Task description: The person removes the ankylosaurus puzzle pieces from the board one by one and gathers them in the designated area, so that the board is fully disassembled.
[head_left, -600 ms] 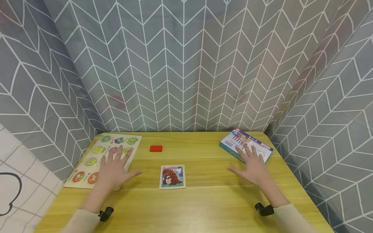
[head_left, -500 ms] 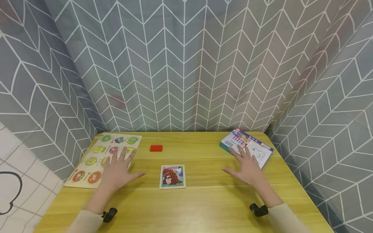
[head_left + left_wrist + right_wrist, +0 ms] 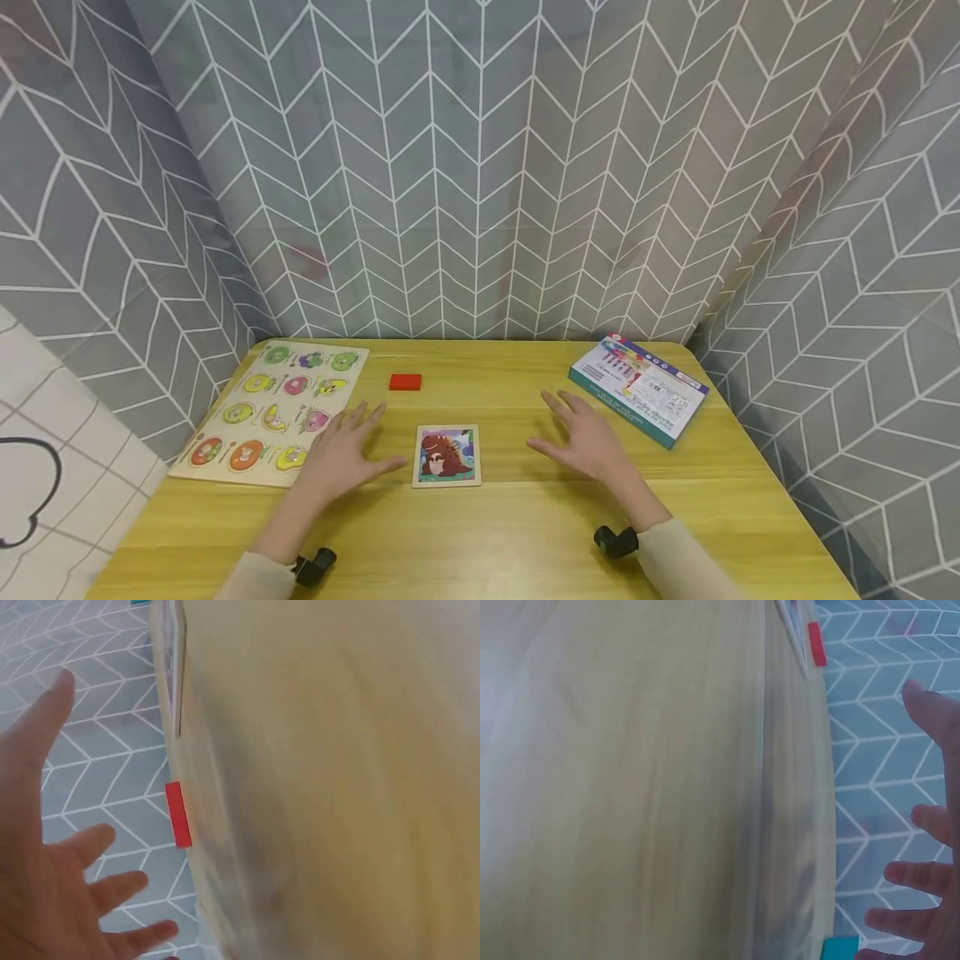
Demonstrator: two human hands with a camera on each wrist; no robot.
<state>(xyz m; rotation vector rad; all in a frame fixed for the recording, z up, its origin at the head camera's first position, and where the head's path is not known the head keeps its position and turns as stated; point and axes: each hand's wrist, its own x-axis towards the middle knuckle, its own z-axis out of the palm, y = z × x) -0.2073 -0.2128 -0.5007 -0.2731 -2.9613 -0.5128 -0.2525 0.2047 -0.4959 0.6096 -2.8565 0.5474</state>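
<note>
My left hand [image 3: 341, 462] hovers over the table with fingers spread and nothing in it, between the fruit puzzle board [image 3: 247, 400] and a small dinosaur picture puzzle [image 3: 447, 457]. Its thumb points toward the puzzle's left edge. On the other side, my right hand [image 3: 585, 442] is also spread and holds nothing, to the right of the dinosaur puzzle. A small red block [image 3: 405, 382] lies behind the puzzle; the left wrist view shows the red block [image 3: 178, 815] past the spread fingers.
At the back right of the wooden table [image 3: 480, 542] lies a flat printed box [image 3: 641, 387] with a teal side. Patterned grey curtains [image 3: 480, 167] rise behind the table's back edge and along both sides.
Both hands have moved inward toward the dinosaur puzzle, the left one rightward and the right one leftward. They no longer overlap the printed box, and less of the fruit board is covered.
</note>
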